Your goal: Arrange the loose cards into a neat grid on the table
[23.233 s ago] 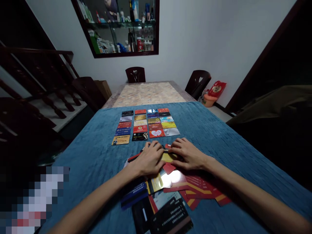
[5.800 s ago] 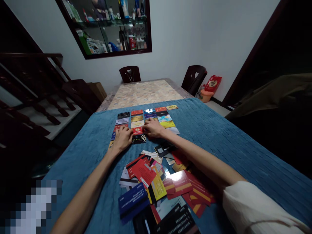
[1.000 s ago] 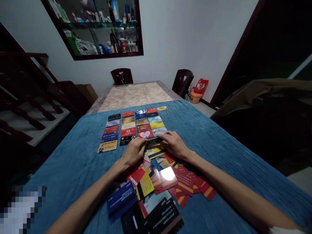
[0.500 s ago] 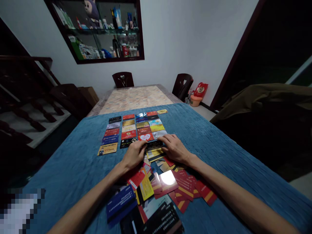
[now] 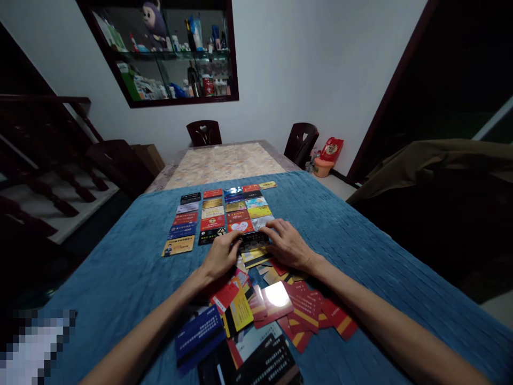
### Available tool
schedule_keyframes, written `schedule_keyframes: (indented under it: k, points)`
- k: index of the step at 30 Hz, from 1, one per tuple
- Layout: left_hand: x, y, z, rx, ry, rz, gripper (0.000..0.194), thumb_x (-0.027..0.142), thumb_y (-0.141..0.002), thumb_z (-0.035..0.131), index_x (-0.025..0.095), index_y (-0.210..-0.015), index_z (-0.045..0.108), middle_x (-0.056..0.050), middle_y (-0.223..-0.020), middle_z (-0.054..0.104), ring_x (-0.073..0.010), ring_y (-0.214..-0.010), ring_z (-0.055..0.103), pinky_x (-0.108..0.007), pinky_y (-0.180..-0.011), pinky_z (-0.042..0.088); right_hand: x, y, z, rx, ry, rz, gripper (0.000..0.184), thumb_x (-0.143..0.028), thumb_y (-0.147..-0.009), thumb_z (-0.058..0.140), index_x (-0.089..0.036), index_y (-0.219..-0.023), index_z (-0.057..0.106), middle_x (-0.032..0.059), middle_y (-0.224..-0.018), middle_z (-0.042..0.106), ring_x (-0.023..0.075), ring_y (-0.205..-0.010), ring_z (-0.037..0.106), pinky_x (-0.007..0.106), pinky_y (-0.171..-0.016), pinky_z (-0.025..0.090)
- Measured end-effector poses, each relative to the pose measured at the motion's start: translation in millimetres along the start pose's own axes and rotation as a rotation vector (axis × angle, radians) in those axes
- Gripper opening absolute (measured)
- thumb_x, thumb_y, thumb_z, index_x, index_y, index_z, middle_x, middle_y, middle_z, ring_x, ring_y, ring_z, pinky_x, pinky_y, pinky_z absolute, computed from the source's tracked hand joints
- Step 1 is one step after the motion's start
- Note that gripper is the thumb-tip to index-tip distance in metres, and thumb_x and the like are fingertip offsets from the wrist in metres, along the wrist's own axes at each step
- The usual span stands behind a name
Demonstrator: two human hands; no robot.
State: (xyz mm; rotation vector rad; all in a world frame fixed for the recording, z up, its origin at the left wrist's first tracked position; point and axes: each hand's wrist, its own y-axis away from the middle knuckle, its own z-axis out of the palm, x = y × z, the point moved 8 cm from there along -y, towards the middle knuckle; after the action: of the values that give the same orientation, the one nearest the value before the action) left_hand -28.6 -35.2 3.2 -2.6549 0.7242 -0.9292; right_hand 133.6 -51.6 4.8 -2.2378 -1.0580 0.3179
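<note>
A dark card [image 5: 254, 240] is held between my two hands, tilted above the loose cards. My left hand [image 5: 220, 255] pinches its left end, and my right hand [image 5: 289, 245] grips the right end. Just beyond it lie a red card with a white heart [image 5: 240, 226] and a silver card [image 5: 261, 222]. A yellow card with a black stripe [image 5: 255, 258] shows right below the dark one. Towards me spreads a loose heap of overlapping cards, among them a blue card [image 5: 200, 335], a yellow card [image 5: 240, 314], a black card [image 5: 269, 364] and several dark red cards [image 5: 303, 306].
Cards lie in columns on the blue cloth [image 5: 132, 278], with a gold card [image 5: 177, 246] at the near left. Behind the cloth is the patterned tabletop [image 5: 228, 159]. Chairs [image 5: 301, 143] stand around it. Brown fabric [image 5: 441, 158] drapes at the right.
The dark card has tipped slightly, so more of its face shows between my hands. Both hands stay almost in place; the whole view has shifted a little.
</note>
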Motion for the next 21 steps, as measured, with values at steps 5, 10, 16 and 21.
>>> schedule_keyframes:
  k: [5, 10, 16, 21]
  points:
    - [4.6, 0.8, -3.6, 0.055, 0.009, 0.017, 0.021, 0.015, -0.09, 0.05, 0.02, -0.108, 0.061, -0.006, -0.1, 0.075, -0.0198, -0.089, 0.071, -0.032, -0.082, 0.055, 1.3, -1.7, -1.7, -0.004, -0.019, -0.008, 0.041, -0.013, -0.087, 0.052, -0.013, -0.128, 0.055, 0.0166, -0.117, 0.059, 0.0279, -0.106, 0.048, 0.04, -0.084, 0.046]
    - [6.5, 0.9, -5.3, 0.099, 0.025, -0.02, 0.016, 0.017, -0.091, 0.049, 0.022, -0.105, 0.054, -0.002, -0.087, 0.07, -0.0188, -0.079, 0.069, -0.031, -0.075, 0.053, 3.2, -4.1, -7.1, 0.025, 0.006, -0.033, 0.04, -0.014, -0.087, 0.054, -0.013, -0.127, 0.055, 0.0155, -0.114, 0.058, 0.0276, -0.105, 0.048, 0.04, -0.085, 0.046]
    - [10.1, -2.1, -3.3, 0.102, -0.013, 0.015, 0.02, 0.016, -0.089, 0.05, 0.022, -0.107, 0.052, -0.005, -0.096, 0.068, -0.0212, -0.088, 0.067, -0.035, -0.081, 0.054, 7.6, -5.7, -12.9, 0.026, 0.02, -0.051, 0.04, -0.018, -0.088, 0.057, -0.013, -0.128, 0.056, 0.0164, -0.115, 0.058, 0.0278, -0.103, 0.048, 0.04, -0.084, 0.047]
    - [23.9, -5.3, 1.1, 0.078, -0.153, 0.133, 0.033, 0.016, -0.084, 0.056, 0.019, -0.116, 0.05, -0.011, -0.112, 0.062, -0.0264, -0.105, 0.061, -0.044, -0.095, 0.052, 15.3, -2.9, -18.4, 0.004, 0.003, -0.044, 0.04, -0.023, -0.091, 0.058, -0.015, -0.13, 0.055, 0.0159, -0.115, 0.059, 0.0278, -0.102, 0.049, 0.041, -0.083, 0.048]
